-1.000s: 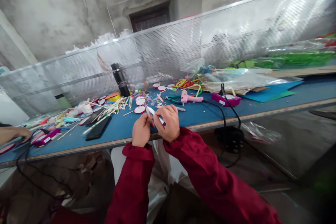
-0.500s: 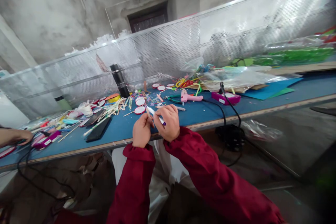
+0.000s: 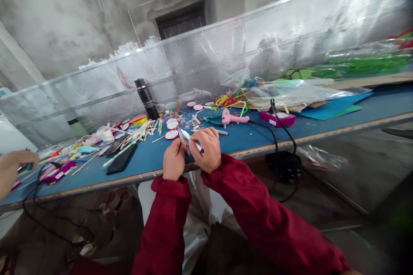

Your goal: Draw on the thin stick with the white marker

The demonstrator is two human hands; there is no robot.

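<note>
A long blue counter (image 3: 245, 137) runs across the middle of the frame, backed by a perforated metal screen (image 3: 290, 38). Clear plastic bags (image 3: 290, 92) lie at centre right, a pink glue gun (image 3: 232, 118) nearby, a black phone (image 3: 121, 160) at left. In the lower centre, the right hand (image 3: 208, 149) is closed around a slim white pen (image 3: 192, 141); its long axis slants from upper left to its purple tip at lower right. The left hand (image 3: 173, 159) pinches a thin wooden stick (image 3: 182, 138) just beside it.
</note>
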